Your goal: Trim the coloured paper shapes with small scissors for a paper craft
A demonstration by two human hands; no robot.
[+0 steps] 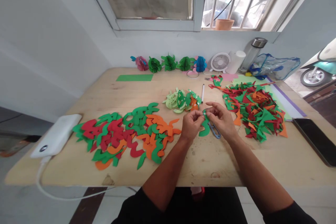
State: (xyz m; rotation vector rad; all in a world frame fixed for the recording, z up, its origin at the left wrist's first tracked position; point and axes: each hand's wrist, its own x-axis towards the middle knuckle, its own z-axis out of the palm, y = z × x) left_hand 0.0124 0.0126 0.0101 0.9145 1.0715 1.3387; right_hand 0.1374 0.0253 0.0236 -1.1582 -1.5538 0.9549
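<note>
My left hand (192, 124) and my right hand (222, 118) meet over the front middle of the table, fingers pinched together. Between them is a curved green paper cutout (204, 130), held near its upper end by both hands. Something small and pale shows at my right fingertips, too small to name. Under my right hand lies a blue loop-shaped tool (215, 131), partly hidden. Just beyond my hands sits a small pile of light green, dark green and orange cutouts (181, 100), several with white spots. A white pen (202, 93) lies beside it.
Loose curved paper cutouts (126, 129) spread to the left, near a white power bank (56, 135) with a cable. Paper scraps (258, 110) heap at right, beside a black phone (316, 140). Behind stand paper honeycomb figures (169, 63), a small fan (220, 62) and a bottle (253, 54).
</note>
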